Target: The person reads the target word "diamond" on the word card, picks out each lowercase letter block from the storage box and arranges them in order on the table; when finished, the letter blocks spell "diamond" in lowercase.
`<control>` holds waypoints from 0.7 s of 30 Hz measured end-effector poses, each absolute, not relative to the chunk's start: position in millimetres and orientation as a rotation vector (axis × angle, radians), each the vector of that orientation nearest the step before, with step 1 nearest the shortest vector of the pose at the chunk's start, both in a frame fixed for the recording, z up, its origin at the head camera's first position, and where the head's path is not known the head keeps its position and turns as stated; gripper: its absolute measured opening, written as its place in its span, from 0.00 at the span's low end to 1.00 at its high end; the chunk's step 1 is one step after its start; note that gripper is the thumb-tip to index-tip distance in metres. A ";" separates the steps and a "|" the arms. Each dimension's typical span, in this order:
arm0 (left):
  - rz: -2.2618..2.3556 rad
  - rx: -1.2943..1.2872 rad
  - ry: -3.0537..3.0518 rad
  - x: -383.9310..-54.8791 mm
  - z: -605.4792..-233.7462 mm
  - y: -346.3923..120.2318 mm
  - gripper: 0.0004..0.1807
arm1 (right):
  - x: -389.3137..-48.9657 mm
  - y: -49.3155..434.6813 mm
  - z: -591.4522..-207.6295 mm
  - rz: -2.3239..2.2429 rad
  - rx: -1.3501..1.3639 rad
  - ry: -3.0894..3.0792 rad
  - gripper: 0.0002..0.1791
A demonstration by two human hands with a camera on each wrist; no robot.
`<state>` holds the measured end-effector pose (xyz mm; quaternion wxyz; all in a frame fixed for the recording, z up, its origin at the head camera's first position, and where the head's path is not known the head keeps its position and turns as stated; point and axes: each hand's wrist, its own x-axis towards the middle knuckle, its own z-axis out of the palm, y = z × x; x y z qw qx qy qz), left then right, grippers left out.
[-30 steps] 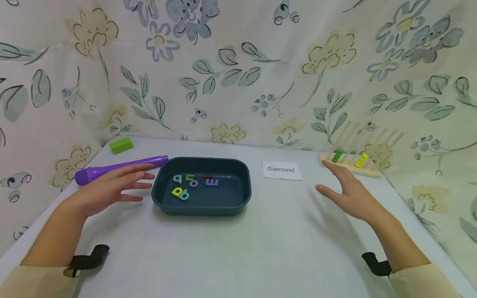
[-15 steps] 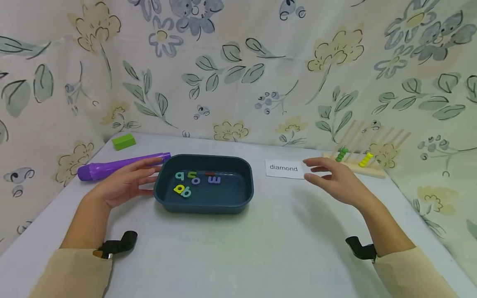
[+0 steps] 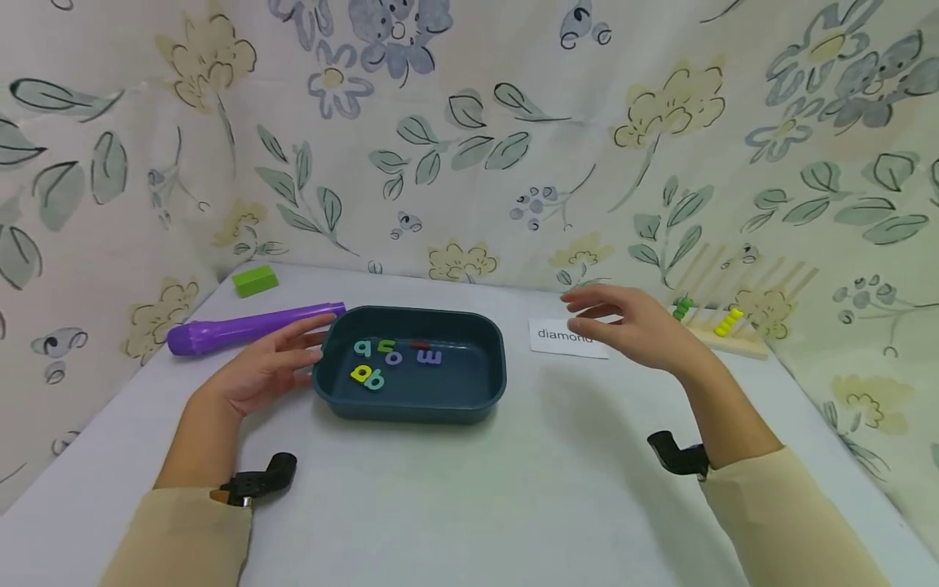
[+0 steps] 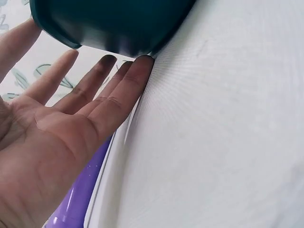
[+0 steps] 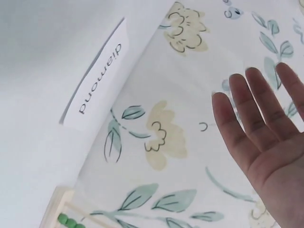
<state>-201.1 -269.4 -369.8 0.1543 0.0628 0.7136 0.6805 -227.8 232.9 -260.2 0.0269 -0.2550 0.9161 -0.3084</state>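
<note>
My left hand [image 3: 267,369] is at the left end of a dark teal tray [image 3: 411,412], its spread fingers right at the wall. In the left wrist view the fingertips reach up to the tray's [image 4: 114,28] underside edge. Inside the tray lie several small colored letters, among them a yellow "a" [image 3: 361,373] and a purple "m" [image 3: 429,357]. My right hand [image 3: 634,326] hovers in the air with nothing in it, overlapping a white card [image 3: 546,346] printed "diamond". The right wrist view shows its fingers extended and the card [image 5: 97,78] apart from them.
A purple toy microphone [image 3: 242,328] lies behind my left hand, with a green block [image 3: 255,281] beyond it. At the back right stands a wooden bead rack [image 3: 741,342] with green and yellow beads. A floral cloth [image 3: 469,163] hangs along the table's back edge.
My left hand has moved right, up to the tray's left end. My right hand has moved left from near the bead rack to over the card. The tray's letters keep their arrangement.
</note>
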 end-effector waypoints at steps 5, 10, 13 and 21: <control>1.928 0.197 2.061 -201.1 -371.6 -269.0 0.38 | -234.0 214.1 -250.1 -0.924 -0.796 2.784 0.23; 1.940 0.204 2.052 -200.4 -372.4 -270.5 0.38 | -244.9 192.8 -241.5 -0.915 -0.835 2.741 0.22; 1.941 0.200 2.057 -200.3 -373.0 -270.9 0.38 | -250.3 179.1 -235.7 -0.930 -0.862 2.700 0.22; 1.940 0.185 2.059 -200.9 -372.6 -269.5 0.39 | -263.1 137.5 -223.2 -0.950 -0.923 2.582 0.21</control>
